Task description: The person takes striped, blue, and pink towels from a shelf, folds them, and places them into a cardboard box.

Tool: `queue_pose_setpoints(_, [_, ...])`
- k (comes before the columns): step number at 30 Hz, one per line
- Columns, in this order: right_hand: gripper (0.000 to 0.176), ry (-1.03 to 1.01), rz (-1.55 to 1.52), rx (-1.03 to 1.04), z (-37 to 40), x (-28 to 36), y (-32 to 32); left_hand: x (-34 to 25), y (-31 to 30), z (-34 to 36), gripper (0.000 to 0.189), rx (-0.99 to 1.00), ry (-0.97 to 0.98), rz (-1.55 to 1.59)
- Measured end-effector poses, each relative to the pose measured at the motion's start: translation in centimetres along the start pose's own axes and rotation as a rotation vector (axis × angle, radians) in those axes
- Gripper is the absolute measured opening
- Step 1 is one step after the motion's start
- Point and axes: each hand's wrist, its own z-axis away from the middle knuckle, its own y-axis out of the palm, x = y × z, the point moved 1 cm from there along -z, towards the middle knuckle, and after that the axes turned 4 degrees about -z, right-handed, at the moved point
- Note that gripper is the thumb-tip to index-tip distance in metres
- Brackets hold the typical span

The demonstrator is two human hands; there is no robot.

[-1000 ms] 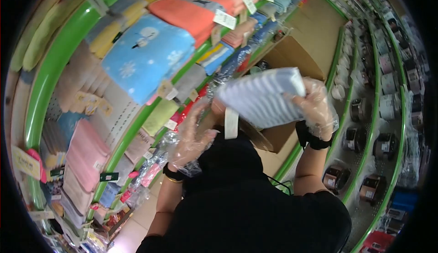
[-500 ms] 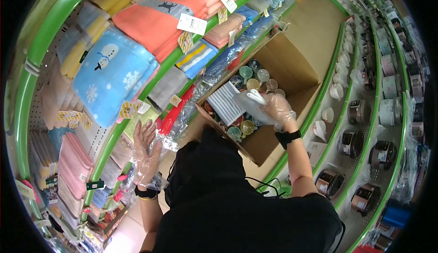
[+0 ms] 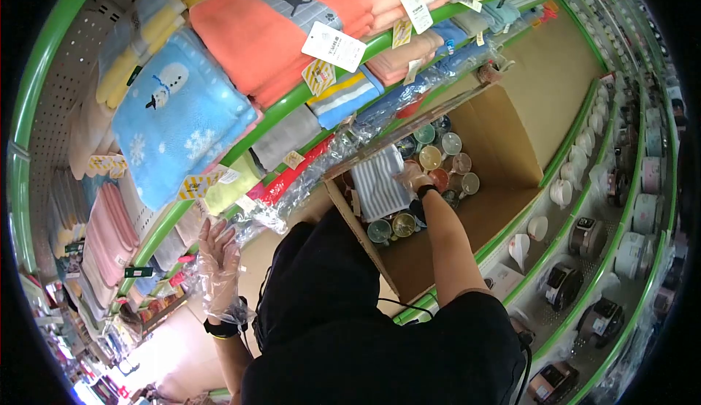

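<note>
My right hand (image 3: 415, 179), in a clear plastic glove, reaches down into an open cardboard box (image 3: 504, 138). Its fingers look bunched at the right edge of a grey-and-white striped cloth (image 3: 381, 178); what they grip, if anything, is hidden. Round the cloth, several glass cups (image 3: 431, 157) with coloured tints stand in the box. My left hand (image 3: 219, 262), also gloved, is raised palm up beside the shelf, its fingers apart and nothing in it.
Folded towels lie on the green-edged shelves at the left, among them a blue snowman towel (image 3: 179, 113) and a coral towel (image 3: 270, 29). Crumpled clear plastic (image 3: 358, 138) runs along the lower shelf. White cups (image 3: 561, 192) and boxed mugs (image 3: 588, 237) line the right shelves.
My right hand has gone lower into the box, to the striped cloth; the pale item in plastic that it held no longer shows. The view has shifted, and my left hand stays open.
</note>
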Motion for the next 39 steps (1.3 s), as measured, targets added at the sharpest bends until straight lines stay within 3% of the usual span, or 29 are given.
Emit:
queue_pose_setpoints(2, [0.062, 0.086, -0.077, 0.131, -1.6, -1.1, 0.1, 0.2, 0.0, 0.1, 0.066, -0.055, -0.023, -0.004])
queue_pose_setpoints(4, [0.057, -0.052, 0.053, 0.059, -3.3, -1.9, 0.3, 0.3, 0.2, 0.3, 0.064, -0.063, -0.012, -0.037])
queue_pose_setpoints(6, [0.056, -0.107, -0.046, 0.082, -2.9, -2.6, 0.0, 0.3, 0.6, 0.6, 0.064, -0.054, -0.031, -0.014])
queue_pose_setpoints(8, [0.063, -0.872, 0.647, -0.091, -8.2, -6.7, 2.5, 0.5, 0.7, 0.6, 0.066, -0.028, -0.074, 0.01])
queue_pose_setpoints(9, [0.057, -0.821, 0.885, 0.004, -6.8, -5.2, 1.0, 0.5, 0.9, 0.7, 0.066, -0.003, -0.079, 0.01])
queue_pose_setpoints(10, [0.057, -0.833, 0.891, 0.012, -6.5, -3.6, 0.7, 0.6, 1.1, 0.8, 0.066, 0.023, -0.085, 0.008])
queue_pose_setpoints(12, [0.05, -0.028, 0.199, 0.04, -6.4, -1.9, 0.6, 0.7, 1.4, 0.8, 0.067, 0.024, -0.096, -0.006])
queue_pose_setpoints(14, [0.051, -0.106, 0.187, 0.034, -4.0, -0.4, -0.6, 0.7, 1.5, 0.9, 0.067, 0.035, -0.104, -0.026])
queue_pose_setpoints(16, [0.062, -0.246, 0.163, -0.005, -2.1, 0.9, -2.0, 0.6, 1.8, 0.9, 0.067, 0.036, -0.102, -0.025])
queue_pose_setpoints(17, [0.063, -0.086, -0.149, -0.225, -3.6, 0.1, -0.6, 0.7, 1.7, 0.9, 0.067, 0.03, -0.103, -0.025])
queue_pose_setpoints(22, [0.051, -0.076, -0.101, -0.277, -7.3, -1.2, 1.5, 1.5, 1.6, 1.2, 0.066, 0.028, -0.13, -0.012])
queue_pose_setpoints(23, [0.041, -0.155, 0.019, -0.4, -13.9, -6.4, 6.4, 1.7, 1.7, 1.2, 0.065, 0.023, -0.131, -0.04])
queue_pose_setpoints(24, [0.032, -0.498, 0.727, -0.73, -19.3, -11.4, 10.6, 2.0, 1.6, 1.1, 0.064, 0.03, -0.074, -0.172])
queue_pose_setpoints(25, [0.029, -0.389, 1.097, -0.924, -17.8, -9.9, 10.7, 0.6, 1.4, 1.1, 0.063, 0.057, -0.055, -0.281])
queue_pose_setpoints(26, [0.027, -0.408, 1.533, -1.051, -18.1, -9.8, 10.5, 0.9, 1.3, 1.1, 0.063, 0.046, -0.046, -0.288])
queue_pose_setpoints(27, [0.049, -0.263, 0.698, -0.76, -18.4, -10.2, 9.1, 1.4, 1.1, 0.9, 0.064, 0.058, -0.045, -0.264])
queue_pose_setpoints(28, [0.054, -0.259, 0.746, -1.092, -15.7, -9.0, 9.3, 0.8, 1.0, 0.8, 0.066, 0.06, 0.0, -0.238])
queue_pose_setpoints(29, [0.047, 0.002, 0.633, -0.439, -15.7, -8.0, 9.3, 0.8, 0.9, 1.0, 0.068, 0.023, 0.008, -0.188])
queue_pose_setpoints(30, [0.051, -0.073, 0.457, -0.704, -5.7, -0.5, 4.2, 1.0, 0.9, 1.1, 0.069, -0.001, 0.02, -0.132])
queue_pose_setpoints(31, [0.051, 0.175, 0.179, -0.513, -5.5, 0.9, 3.0, 1.1, 0.6, 1.2, 0.069, -0.052, 0.02, -0.121])
queue_pose_setpoints(32, [0.06, 0.198, 0.326, -0.539, -5.3, 1.6, 2.6, 1.1, 0.4, 1.2, 0.07, -0.073, 0.037, -0.134])
queue_pose_setpoints(35, [0.066, 0.165, 0.096, -0.618, -5.7, 2.0, 2.0, 1.8, -0.6, 1.8, 0.07, -0.11, 0.041, -0.132])
queue_pose_setpoints(39, [0.067, 0.17, -0.24, -0.829, 1.5, 5.6, -1.5, 2.7, -2.4, 2.0, 0.068, -0.175, 0.008, -0.058])
